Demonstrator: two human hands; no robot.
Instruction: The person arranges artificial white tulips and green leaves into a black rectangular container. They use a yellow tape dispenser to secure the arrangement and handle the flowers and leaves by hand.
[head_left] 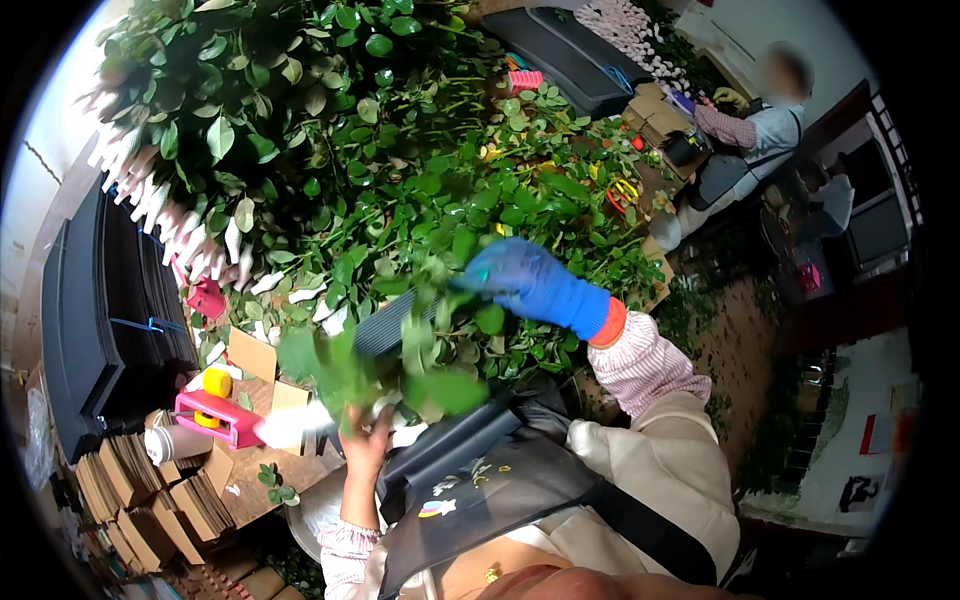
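My bare left hand (368, 440), low in the middle, is closed around a leafy rose stem (345, 372). Its leaves are smeared by motion, and a white blurred end sticks out left of the hand. Up and to the right, my right hand (535, 285) wears a blue glove with an orange cuff. Its fingers are curled in among leaves at the stem's far side; what they grip is hidden. Behind both hands spreads a big heap of leafy rose stems (380, 150), many with white-sleeved heads (165, 205) at the left. A dark ribbed sheet (390, 325) lies between my hands.
At left stand stacked black sheets (100, 300), a pink tape dispenser (225, 418), a paper cup (168, 443) and cardboard pieces (150, 500). Orange-handled scissors (622, 197) lie at the heap's right. A co-worker (755, 140) stands beyond, at the far right.
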